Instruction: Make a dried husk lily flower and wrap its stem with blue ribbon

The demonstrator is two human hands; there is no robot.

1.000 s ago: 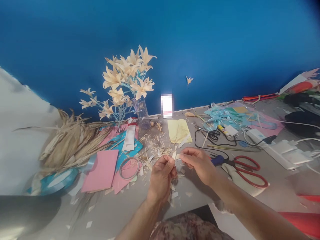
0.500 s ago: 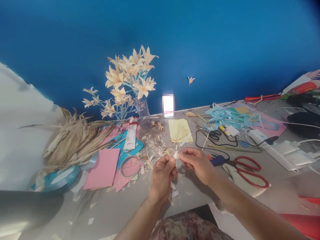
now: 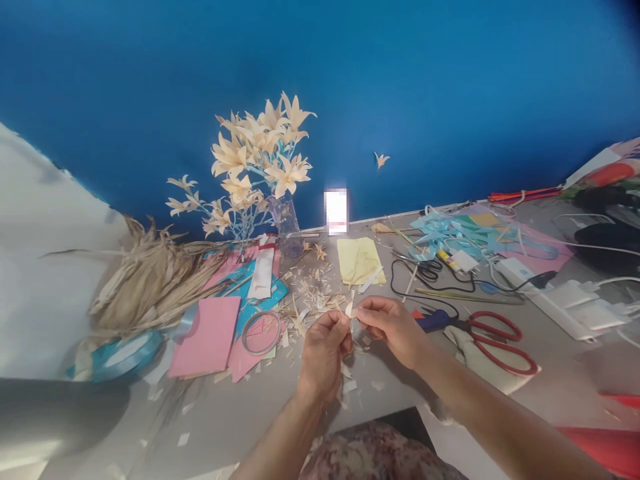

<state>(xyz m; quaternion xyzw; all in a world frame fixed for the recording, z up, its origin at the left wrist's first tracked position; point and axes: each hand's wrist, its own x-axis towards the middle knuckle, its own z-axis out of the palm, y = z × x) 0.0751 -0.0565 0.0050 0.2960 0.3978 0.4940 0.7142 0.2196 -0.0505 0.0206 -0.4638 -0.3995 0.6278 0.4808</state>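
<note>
1. While the left hand [image 3: 323, 357] held its grip narrow, thumb and forefinger pinched a pale petal-shaped sliver [image 3: 349, 309], its tip pointing up and away from the wearer.
2. At the sliver's right side, the right hand [image 3: 389, 328] had a narrow grip too, its thumb and forefinger seemingly closed on a pale bit at the edge; whether that was a separate piece was too small to tell.
3. Both grips met above the table [image 3: 385, 400], just in front of a scatter of cut scraps [image 3: 317, 293], with a yellow paper sheet [image 3: 359, 257] beyond.
4. Good handling seemed to call for a steady left pinch low on the sliver, with the right fingertips doing the fine work at the edge.
5. Light pressure looked wise, since so thin a piece could probably crease or tear, and the upper part was better left uncovered for a clear view.
6. To the right of the grips lay red-handled scissors [image 3: 466, 326]; to the left, a roll of tape [image 3: 245, 333]; farther off, beyond and left, pale lily-like flowers [image 3: 289, 175] stood by a clear vase [image 3: 286, 230].
</note>
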